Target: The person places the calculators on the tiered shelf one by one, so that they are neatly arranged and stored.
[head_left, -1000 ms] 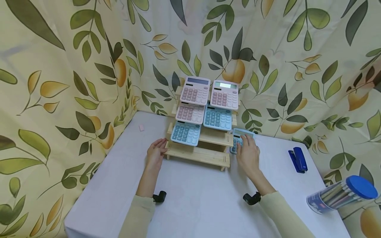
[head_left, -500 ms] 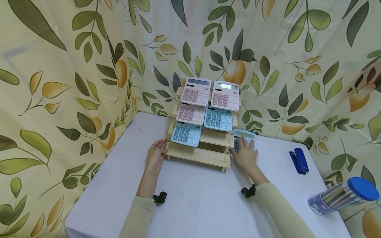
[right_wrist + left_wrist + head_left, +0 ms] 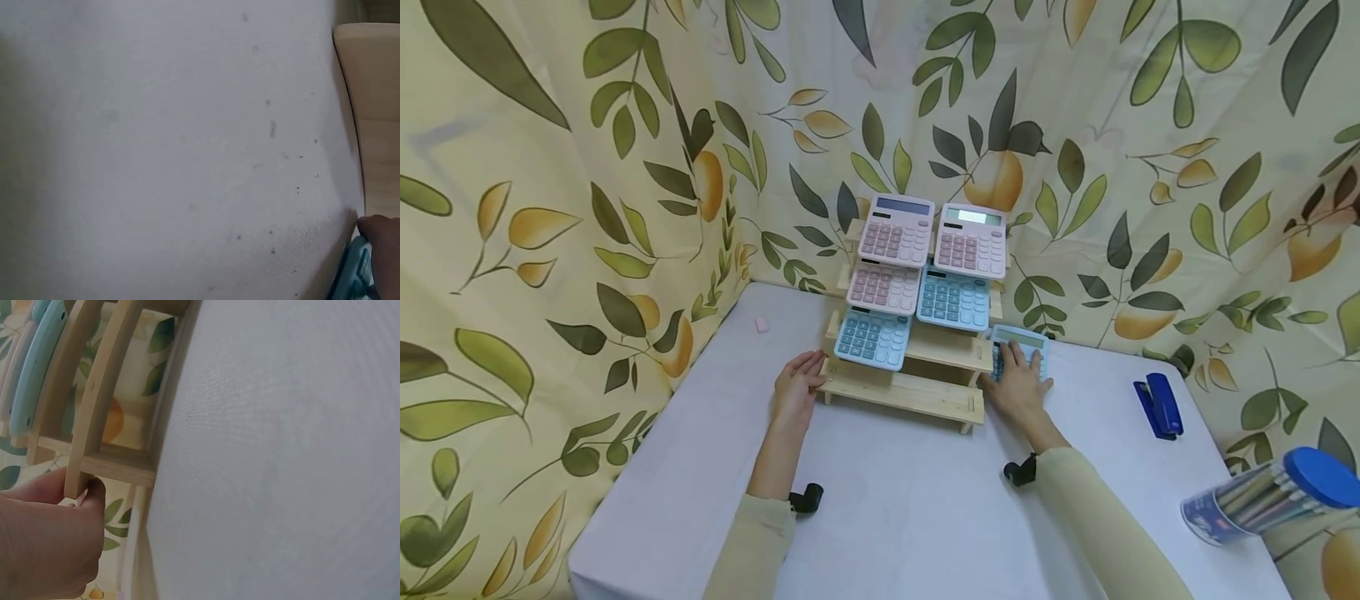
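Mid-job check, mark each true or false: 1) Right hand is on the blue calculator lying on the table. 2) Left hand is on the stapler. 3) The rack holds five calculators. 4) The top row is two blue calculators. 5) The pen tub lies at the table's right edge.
1) True. The right hand rests on the blue calculator beside the rack.
2) False. The left hand touches the rack's left end; the stapler lies untouched to the right.
3) True. Five calculators sit on the rack.
4) False. Both top-row calculators are pink.
5) True. The pen tub lies on its side at the right edge of the table.
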`<control>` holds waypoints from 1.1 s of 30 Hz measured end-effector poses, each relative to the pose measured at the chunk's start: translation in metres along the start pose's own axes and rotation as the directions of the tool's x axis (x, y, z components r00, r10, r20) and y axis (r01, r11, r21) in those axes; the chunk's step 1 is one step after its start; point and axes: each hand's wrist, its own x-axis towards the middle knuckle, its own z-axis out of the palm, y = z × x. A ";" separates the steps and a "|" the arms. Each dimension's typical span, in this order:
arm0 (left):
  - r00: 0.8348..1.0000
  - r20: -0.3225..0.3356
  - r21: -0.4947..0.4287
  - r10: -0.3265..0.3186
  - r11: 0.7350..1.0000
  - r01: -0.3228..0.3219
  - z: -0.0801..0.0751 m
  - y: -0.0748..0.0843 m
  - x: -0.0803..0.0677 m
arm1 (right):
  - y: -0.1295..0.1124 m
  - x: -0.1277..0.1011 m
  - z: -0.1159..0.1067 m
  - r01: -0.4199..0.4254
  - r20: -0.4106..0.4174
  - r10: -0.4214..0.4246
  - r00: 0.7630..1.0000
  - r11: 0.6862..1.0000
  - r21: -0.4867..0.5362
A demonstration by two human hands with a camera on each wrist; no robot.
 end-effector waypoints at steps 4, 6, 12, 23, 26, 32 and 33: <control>1.000 0.003 -0.007 0.009 1.000 -0.009 0.001 0.000 0.001 | 0.000 0.005 -0.001 0.004 -0.023 -0.004 1.000 1.000 0.019; 1.000 0.002 -0.006 0.009 1.000 -0.009 0.001 0.000 0.000 | 0.001 0.007 -0.001 0.006 -0.029 -0.005 1.000 1.000 0.022; 1.000 0.000 -0.001 0.004 1.000 -0.004 0.001 -0.001 0.001 | 0.000 0.008 -0.001 0.014 -0.042 -0.013 0.999 1.000 0.023; 1.000 0.003 0.017 0.005 1.000 -0.005 0.004 0.001 -0.001 | 0.000 0.010 -0.001 -0.016 -0.051 0.018 0.999 0.999 0.032; 1.000 -0.001 0.007 0.001 1.000 -0.001 0.004 0.002 -0.002 | 0.001 0.010 -0.001 -0.022 -0.041 0.023 0.999 0.999 0.027; 1.000 -0.008 -0.005 0.001 1.000 -0.001 0.003 0.002 -0.002 | 0.001 0.007 -0.001 -0.029 -0.054 0.031 0.998 0.999 0.034; 1.000 -0.010 -0.005 0.003 1.000 -0.003 0.003 0.002 -0.002 | 0.002 0.006 -0.001 -0.030 -0.060 0.032 0.998 0.999 0.033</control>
